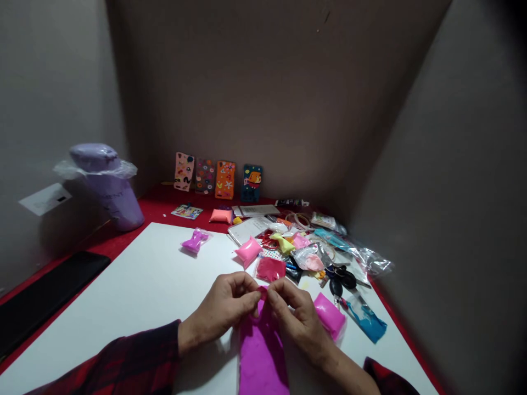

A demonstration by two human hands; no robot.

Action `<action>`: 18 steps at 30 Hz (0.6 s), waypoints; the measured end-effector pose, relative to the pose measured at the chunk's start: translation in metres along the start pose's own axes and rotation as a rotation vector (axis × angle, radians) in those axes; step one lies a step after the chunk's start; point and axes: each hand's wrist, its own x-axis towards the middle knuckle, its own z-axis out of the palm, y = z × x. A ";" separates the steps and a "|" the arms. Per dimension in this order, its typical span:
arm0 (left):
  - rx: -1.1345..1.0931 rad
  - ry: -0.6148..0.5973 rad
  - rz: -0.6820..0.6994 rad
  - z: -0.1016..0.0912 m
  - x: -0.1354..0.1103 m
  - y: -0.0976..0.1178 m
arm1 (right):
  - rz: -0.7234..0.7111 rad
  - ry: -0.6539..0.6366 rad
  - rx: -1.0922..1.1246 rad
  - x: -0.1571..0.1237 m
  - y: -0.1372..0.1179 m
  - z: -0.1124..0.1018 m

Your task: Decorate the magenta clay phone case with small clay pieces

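Both hands meet at the near middle of the white board, fingertips pressed together on the top edge of a magenta clay slab that lies flat and runs down toward the near edge of the view. The left hand pinches the slab's upper corner from the left, the right hand pinches it from the right, and the two sets of fingertips touch or nearly touch above the slab. Just beside the right hand lies a bright pink clay packet, and a little farther right a blue packet near the board's right edge. Directly beyond the hands sit a dark pink packet and a lighter pink one, and behind them a crowded heap of bags, keys and small bits fills the far right of the board. The left half of the board is bare apart from a purple packet near its far edge. A black pad lies on the red table off the board's left edge, and a lilac container stands in the far left corner against the wall.
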 end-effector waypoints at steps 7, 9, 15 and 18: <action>0.023 -0.006 0.030 0.000 -0.001 0.001 | 0.066 -0.039 0.023 0.000 -0.002 0.000; 0.039 0.008 0.084 -0.001 -0.003 0.002 | 0.072 -0.027 0.014 0.001 -0.002 0.000; 0.038 0.009 0.174 -0.002 -0.005 0.001 | 0.076 -0.031 0.044 0.001 0.000 0.000; 0.075 0.000 0.218 -0.001 -0.004 -0.001 | 0.066 -0.034 0.030 0.001 -0.002 0.000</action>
